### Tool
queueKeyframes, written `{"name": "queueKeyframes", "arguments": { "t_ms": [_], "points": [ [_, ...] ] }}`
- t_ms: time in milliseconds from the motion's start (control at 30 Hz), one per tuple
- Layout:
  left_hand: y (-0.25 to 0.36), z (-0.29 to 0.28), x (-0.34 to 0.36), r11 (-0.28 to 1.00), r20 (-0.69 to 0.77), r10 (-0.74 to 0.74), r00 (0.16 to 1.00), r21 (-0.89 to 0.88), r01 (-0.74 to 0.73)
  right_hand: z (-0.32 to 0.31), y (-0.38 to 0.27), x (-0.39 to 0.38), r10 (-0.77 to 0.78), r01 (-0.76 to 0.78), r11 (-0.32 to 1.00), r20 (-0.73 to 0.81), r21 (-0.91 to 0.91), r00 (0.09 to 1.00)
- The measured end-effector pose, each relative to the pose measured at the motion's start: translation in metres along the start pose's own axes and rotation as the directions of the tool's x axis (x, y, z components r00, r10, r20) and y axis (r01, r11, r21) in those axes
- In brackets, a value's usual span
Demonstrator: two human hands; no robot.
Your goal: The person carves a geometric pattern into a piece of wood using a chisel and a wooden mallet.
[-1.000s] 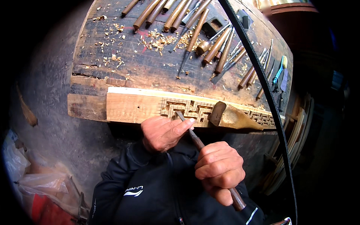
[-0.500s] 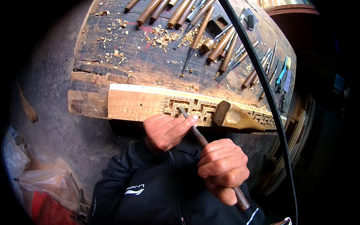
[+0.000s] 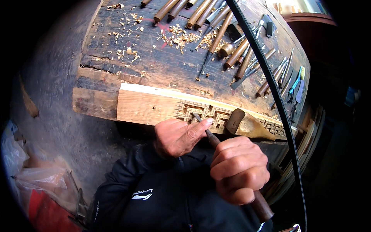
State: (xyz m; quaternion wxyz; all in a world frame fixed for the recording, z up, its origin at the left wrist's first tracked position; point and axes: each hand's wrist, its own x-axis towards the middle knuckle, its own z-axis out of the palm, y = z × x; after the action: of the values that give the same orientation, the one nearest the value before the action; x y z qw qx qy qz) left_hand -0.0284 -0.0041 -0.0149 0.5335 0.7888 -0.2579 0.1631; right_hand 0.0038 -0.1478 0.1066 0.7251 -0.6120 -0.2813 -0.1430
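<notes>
My right hand (image 3: 239, 168) is closed around the dark wooden handle of a chisel (image 3: 263, 207), held diagonally with its blade in the carved grid pattern of a pale wooden board (image 3: 135, 104) at the bench's front edge. My left hand (image 3: 177, 137) is curled at the board's lower edge, thumb pressed against the chisel blade near its tip. A broad wooden mallet-like tool with a dark squared end (image 3: 247, 125) rests on the board right of the cuts. The board's left part is plain apart from a small hole.
The worn bench (image 3: 106, 40) holds rows of wood-handled carving tools (image 3: 218, 34), scattered shavings (image 3: 179, 40), dark blocks and a blue brush (image 3: 296, 83). A black strap (image 3: 270, 77) crosses the view at right. Stacked boards (image 3: 309, 143) stand right, plastic sheeting (image 3: 42, 181) lies lower left.
Bench, board and hands have shifted rightward in the picture, with the bench's left part slightly higher. My right hand has moved a little further right with the chisel; both hands keep their hold.
</notes>
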Motion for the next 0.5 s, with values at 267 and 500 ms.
{"name": "queueKeyframes", "arguments": {
  "t_ms": [267,500],
  "points": [
    [0.003,0.006,0.010,0.999,-0.131,-0.044,0.990,-0.026,0.041,-0.006,0.008,0.023,0.257,-0.257,0.962,-0.005,-0.094,0.966],
    [-0.007,0.003,0.000,0.994,-0.041,0.093,0.995,-0.047,-0.095,-0.009,-0.008,-0.010,0.014,-0.021,0.998,0.133,0.057,0.991]
  ]
}}
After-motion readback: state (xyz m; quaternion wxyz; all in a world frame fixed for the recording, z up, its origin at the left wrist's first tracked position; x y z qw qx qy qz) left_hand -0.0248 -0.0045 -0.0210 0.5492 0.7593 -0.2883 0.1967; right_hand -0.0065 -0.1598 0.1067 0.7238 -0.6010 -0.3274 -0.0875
